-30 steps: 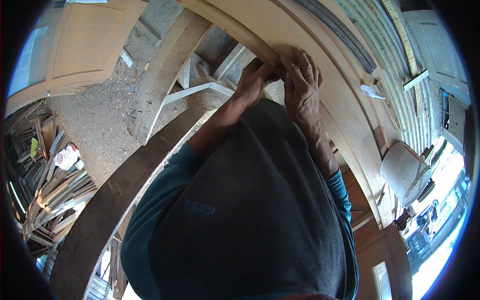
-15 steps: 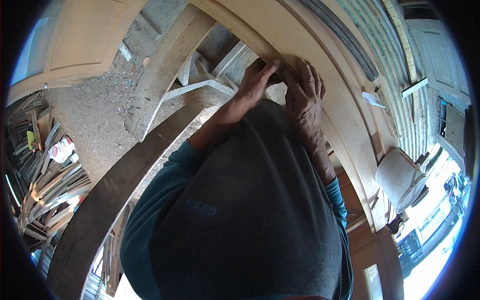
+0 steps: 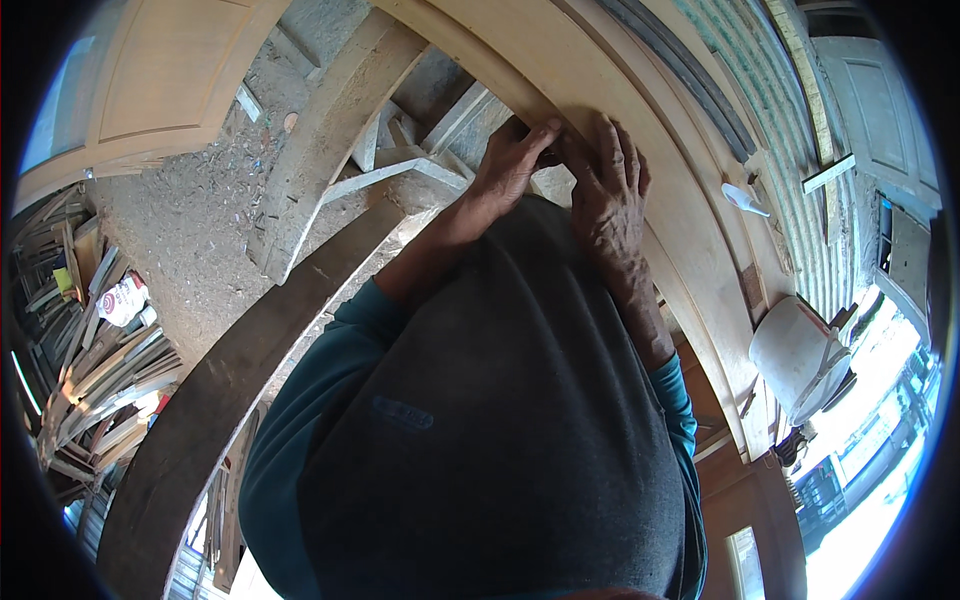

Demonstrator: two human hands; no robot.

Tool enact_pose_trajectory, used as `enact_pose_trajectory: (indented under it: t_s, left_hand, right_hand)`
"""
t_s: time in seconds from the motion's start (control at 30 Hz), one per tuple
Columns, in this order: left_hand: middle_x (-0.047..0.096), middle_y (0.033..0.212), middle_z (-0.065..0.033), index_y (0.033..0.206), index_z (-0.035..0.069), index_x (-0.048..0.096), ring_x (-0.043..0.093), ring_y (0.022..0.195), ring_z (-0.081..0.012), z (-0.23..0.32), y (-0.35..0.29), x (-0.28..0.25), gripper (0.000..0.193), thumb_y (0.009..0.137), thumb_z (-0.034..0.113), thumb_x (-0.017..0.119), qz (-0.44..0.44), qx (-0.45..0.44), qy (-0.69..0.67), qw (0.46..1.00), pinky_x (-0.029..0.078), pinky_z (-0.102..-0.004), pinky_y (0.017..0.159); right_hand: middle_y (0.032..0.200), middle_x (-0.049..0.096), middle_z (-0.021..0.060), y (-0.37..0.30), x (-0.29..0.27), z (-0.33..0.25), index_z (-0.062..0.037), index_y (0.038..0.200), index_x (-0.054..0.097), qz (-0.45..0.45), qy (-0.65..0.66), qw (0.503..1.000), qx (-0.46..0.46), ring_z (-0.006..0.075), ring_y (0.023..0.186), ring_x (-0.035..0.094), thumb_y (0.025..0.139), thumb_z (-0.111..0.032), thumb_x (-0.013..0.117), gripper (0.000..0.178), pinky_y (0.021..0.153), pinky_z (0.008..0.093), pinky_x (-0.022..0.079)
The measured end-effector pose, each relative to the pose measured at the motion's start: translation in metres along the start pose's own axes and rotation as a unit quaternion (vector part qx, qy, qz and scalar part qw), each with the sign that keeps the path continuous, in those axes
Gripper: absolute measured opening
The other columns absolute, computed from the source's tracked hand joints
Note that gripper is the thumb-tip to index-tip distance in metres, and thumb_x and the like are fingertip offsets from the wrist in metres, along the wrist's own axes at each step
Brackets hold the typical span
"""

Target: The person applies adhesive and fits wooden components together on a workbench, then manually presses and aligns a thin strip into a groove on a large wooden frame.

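A long pale wooden panel (image 3: 690,245) with a raised edge strip curves across the upper right, in front of my body. My left hand (image 3: 508,170) is at its near edge. The thumb lies over the edge and the fingers curl closed against it, their tips in shadow. Close beside it, my right hand (image 3: 612,190) rests on the panel with its fingers stretched forward and slightly apart. The right thumb and the narrow gap between the hands are dark, so any small thing there cannot be made out.
A wide dark plank (image 3: 250,365) runs along my left. Scrap wood (image 3: 110,370) is heaped at the far left, with a white container (image 3: 122,300) on it. A white bucket (image 3: 795,355) and a small white bottle (image 3: 745,199) are on the right. A panelled door (image 3: 175,70) stands upper left.
My right hand's fingers have shifted very slightly against the panel. My left hand stays in the same place at the edge.
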State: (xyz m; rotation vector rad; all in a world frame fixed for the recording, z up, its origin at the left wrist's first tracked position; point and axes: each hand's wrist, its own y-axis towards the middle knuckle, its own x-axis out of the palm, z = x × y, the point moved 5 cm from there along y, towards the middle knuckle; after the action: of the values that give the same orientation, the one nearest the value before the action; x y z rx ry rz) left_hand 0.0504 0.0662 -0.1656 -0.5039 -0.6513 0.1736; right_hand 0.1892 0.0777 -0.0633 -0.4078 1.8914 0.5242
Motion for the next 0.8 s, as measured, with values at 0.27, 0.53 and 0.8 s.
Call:
enact_pose_trajectory:
  t_s: [0.27, 0.53, 0.8]
  left_hand:
    - [0.06, 0.133, -0.0121, 0.14, -0.004, 0.052, 0.06, 0.122, -0.0206, 0.011, -0.005, 0.011, 0.052, 0.101, 0.027, 0.068, -0.014, 0.029, 0.022, 0.999, 0.054, -0.0395, 0.102]
    - [0.064, 0.127, -0.0117, 0.136, -0.004, 0.057, 0.061, 0.115, -0.0187, 0.005, -0.004, 0.005, 0.053, 0.1, 0.033, 0.069, -0.009, 0.014, -0.039, 0.999, 0.052, -0.0337, 0.098]
    - [0.065, 0.122, -0.0089, 0.135, -0.002, 0.057, 0.064, 0.111, -0.0174, 0.002, -0.001, 0.005, 0.05, 0.102, 0.033, 0.068, 0.003, -0.007, -0.021, 1.0, 0.053, -0.0383, 0.098]
  right_hand:
    - [0.153, 0.047, 0.0169, -0.012, 0.002, 0.003, -0.0146, 0.14, 0.063, 0.027, 0.027, 0.999, 0.016, 0.0371, 0.143, 0.044, 0.087, -0.006, 0.067, 0.053, 0.116, 0.0543, 0.032]
    - [0.156, 0.044, 0.0169, -0.001, 0.0, -0.003, -0.0162, 0.143, 0.059, 0.011, 0.034, 0.999, 0.011, 0.0377, 0.145, 0.041, 0.085, -0.01, 0.073, 0.061, 0.117, 0.0548, 0.031]
    - [0.158, 0.042, 0.0167, 0.003, 0.001, -0.004, -0.0227, 0.146, 0.058, -0.002, 0.024, 1.0, 0.017, 0.0381, 0.145, 0.04, 0.083, -0.01, 0.075, 0.067, 0.118, 0.0538, 0.031]
